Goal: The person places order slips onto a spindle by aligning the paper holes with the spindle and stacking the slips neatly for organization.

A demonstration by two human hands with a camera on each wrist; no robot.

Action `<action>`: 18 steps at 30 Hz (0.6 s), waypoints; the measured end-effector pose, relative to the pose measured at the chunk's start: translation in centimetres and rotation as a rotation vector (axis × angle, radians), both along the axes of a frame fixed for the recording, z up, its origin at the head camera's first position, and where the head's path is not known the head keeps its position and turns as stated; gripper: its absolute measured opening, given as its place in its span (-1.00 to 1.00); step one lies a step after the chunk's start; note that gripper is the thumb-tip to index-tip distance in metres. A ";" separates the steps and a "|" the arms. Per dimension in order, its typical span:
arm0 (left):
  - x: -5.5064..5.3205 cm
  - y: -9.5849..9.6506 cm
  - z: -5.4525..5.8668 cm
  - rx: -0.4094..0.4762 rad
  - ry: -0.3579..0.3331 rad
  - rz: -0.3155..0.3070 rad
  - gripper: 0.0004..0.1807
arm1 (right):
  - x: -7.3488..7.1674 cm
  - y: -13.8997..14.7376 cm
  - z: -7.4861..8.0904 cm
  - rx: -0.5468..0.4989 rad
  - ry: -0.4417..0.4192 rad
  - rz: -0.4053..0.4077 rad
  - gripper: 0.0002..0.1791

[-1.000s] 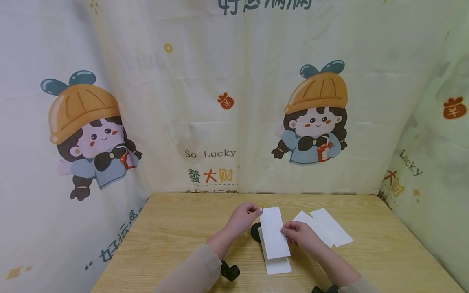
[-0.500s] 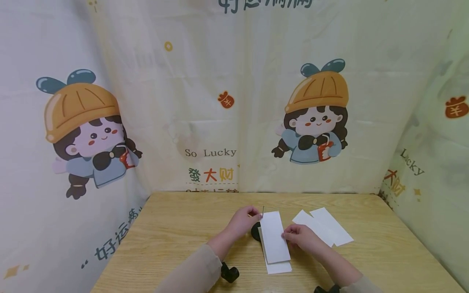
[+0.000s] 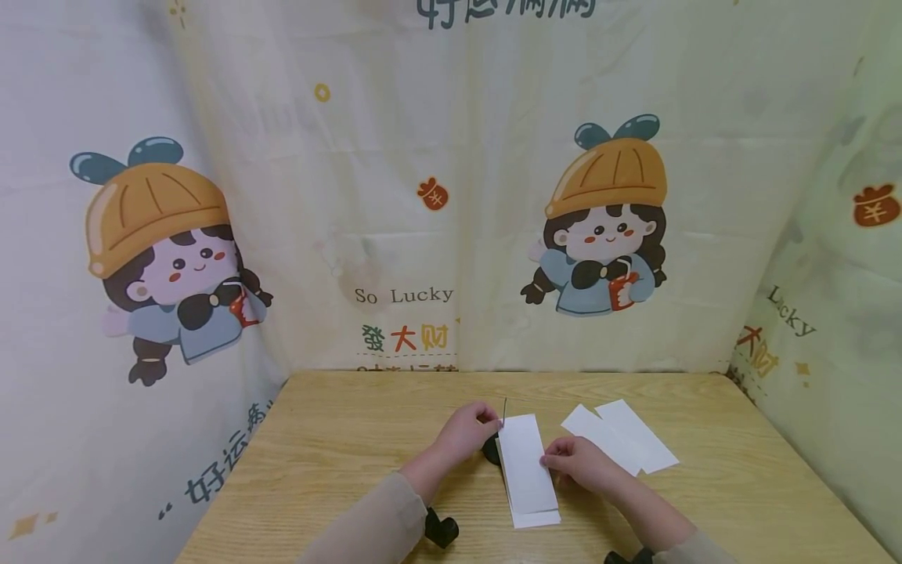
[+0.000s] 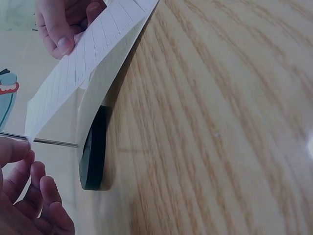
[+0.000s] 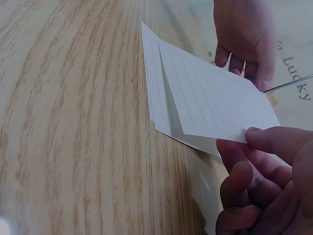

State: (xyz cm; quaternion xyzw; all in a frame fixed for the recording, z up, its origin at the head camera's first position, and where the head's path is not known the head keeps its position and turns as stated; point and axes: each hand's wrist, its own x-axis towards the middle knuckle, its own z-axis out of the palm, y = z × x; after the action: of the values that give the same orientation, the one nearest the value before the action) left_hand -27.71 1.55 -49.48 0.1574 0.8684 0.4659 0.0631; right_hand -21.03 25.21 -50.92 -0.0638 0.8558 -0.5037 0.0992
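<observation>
A bill spike stands on the table, with a thin upright metal rod [image 3: 505, 406] and a round black base [image 4: 93, 161] partly covered by paper. The rod passes through the corner of a lined white slip [image 3: 527, 466]. My left hand [image 3: 467, 431] pinches that corner between thumb and forefinger, right at the rod. Thumb and fingers of my right hand [image 5: 274, 178] pinch the slip's right edge. Below it, more white paper [image 3: 537, 520] lies over the base, its near end showing past the upper slip. In the right wrist view a gap separates the two at the near end.
Two loose white slips, one left [image 3: 600, 433] and one right [image 3: 643, 439], overlap on the wooden table [image 3: 366, 439] right of my right hand. A printed curtain [image 3: 395, 235] hangs behind the table and at both sides. Black wrist cameras [image 3: 441, 529] sit near my sleeves.
Both hands have lowered the upper slip along the rod, so more of the rod shows above it. The slip now covers more of the paper underneath. The loose slips have stayed put.
</observation>
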 end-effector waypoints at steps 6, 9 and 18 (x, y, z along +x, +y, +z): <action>-0.1 0.2 -0.5 -0.057 0.051 0.002 -0.86 | 0.1 0.2 0.0 0.014 -0.010 0.036 -0.81; -0.1 0.3 -0.6 -0.072 0.055 -0.001 -0.87 | 0.2 0.2 0.2 0.013 -0.023 0.059 -0.80; 0.2 0.4 -0.5 -0.106 0.033 -0.012 -0.86 | 0.2 0.2 0.4 0.061 -0.009 0.109 -0.79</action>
State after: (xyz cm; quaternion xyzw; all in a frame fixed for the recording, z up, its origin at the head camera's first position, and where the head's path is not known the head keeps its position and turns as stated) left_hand -27.48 1.91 -50.00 0.1668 0.8919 0.4160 0.0601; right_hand -20.82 25.42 -50.48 -0.1051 0.8657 -0.4713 0.1321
